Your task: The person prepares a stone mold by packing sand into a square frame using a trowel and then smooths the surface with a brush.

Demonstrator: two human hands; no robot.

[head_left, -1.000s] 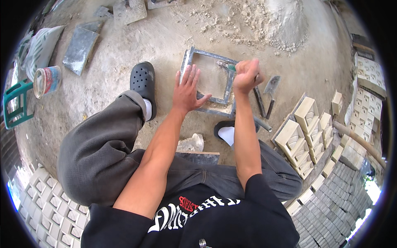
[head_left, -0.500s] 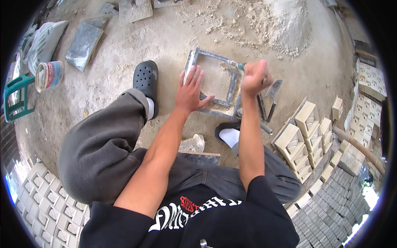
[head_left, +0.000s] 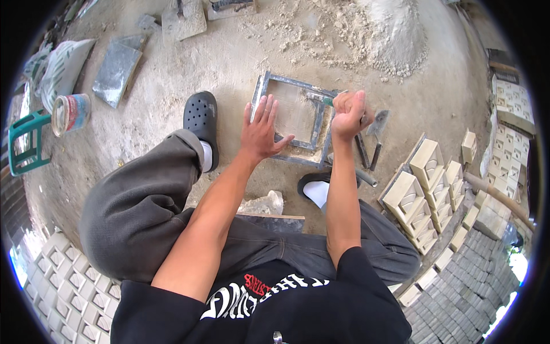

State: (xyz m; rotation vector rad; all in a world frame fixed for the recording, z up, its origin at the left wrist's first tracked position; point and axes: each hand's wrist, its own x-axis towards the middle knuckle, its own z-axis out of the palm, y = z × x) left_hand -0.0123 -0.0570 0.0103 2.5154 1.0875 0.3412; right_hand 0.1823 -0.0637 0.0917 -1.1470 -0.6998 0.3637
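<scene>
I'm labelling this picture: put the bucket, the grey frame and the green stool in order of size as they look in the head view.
1. Grey frame
2. Green stool
3. Bucket
The last two lie far left, where the fisheye bends shapes, so true sizes are unsure.

A trowel (head_left: 380, 122) lies right of that frame (head_left: 301, 83), blocks (head_left: 404, 198) further right, a bucket (head_left: 71, 114) away to its left.
</scene>
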